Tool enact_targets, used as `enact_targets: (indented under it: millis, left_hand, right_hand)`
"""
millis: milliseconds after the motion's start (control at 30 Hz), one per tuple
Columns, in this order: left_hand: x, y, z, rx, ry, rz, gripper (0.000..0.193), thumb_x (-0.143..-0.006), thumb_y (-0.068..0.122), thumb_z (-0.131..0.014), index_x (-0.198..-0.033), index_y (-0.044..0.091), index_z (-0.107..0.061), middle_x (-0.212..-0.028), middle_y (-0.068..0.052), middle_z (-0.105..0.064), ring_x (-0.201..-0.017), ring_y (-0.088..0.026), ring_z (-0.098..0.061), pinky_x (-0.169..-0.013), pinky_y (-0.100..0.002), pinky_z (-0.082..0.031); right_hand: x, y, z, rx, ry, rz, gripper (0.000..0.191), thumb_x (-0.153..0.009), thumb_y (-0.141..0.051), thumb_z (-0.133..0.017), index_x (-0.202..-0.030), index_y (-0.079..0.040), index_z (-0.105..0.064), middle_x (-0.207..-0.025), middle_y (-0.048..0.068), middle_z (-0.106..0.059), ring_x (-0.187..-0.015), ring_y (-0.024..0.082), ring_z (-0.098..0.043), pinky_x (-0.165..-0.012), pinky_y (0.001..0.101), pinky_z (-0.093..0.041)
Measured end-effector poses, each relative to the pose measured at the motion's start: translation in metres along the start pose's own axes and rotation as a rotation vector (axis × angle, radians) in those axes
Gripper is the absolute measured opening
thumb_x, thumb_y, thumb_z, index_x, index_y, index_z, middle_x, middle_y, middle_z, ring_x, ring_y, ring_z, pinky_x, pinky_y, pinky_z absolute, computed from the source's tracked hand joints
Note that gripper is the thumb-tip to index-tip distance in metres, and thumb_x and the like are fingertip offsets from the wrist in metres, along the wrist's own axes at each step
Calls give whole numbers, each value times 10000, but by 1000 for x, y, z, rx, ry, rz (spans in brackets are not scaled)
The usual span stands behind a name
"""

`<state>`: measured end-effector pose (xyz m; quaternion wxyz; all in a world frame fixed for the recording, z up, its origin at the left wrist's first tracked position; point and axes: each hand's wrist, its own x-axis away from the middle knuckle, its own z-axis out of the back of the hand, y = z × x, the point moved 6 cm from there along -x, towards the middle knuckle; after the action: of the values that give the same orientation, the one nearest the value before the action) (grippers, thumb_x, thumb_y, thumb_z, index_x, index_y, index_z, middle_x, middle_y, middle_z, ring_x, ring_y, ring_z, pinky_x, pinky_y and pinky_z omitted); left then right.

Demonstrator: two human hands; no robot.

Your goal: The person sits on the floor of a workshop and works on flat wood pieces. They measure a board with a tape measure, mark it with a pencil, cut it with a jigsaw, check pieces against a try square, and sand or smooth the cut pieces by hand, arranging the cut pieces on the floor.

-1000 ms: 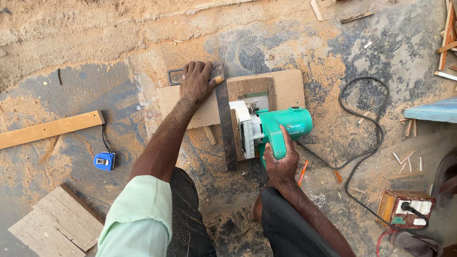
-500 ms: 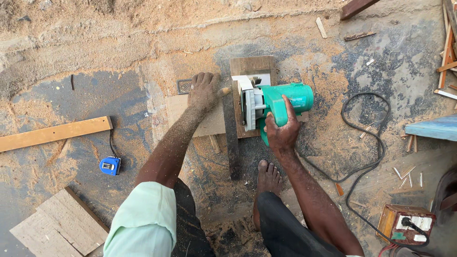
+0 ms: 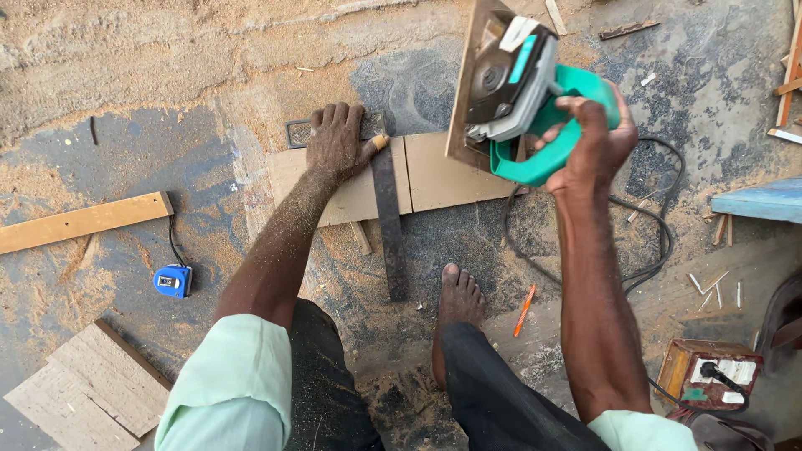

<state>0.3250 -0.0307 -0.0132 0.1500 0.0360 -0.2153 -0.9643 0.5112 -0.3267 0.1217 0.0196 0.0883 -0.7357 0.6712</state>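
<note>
The green circular saw (image 3: 522, 92) is gripped by its handle in the right hand (image 3: 597, 138) and held tilted above the floor (image 3: 167, 108); it is judged heavy and rigid (best taken at that handle). The thin, stiff board (image 3: 434, 175) lies flat on the floor, pressed down with a steel square (image 3: 388, 217) by the spread left hand (image 3: 337, 142).

- Label, white, rectangular: on face of blue tape measure (image 3: 173, 281), which lies on the floor well left of the bare foot (image 3: 458, 301).
- Label or plate, white, rectangular: on top of reddish-brown box (image 3: 710, 373), well right of the foot; black plug seated in it.
- No packages, signs or screens seen.
</note>
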Motion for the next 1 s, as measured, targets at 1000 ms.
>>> enact_targets:
  millis: [1000]
  left_hand:
    - [152, -113, 7, 688, 55, 1209, 894, -1078, 700, -207, -1067, -70, -659, -963, -232, -711, -842, -322, -726, -750, -526, -598]
  right_hand:
    - [106, 54, 76, 885, -179, 99, 444, -955, -213, -740, -1333, -34, -593, -1115, 162, -647, -983, 236, -676, -864, 419, -658]
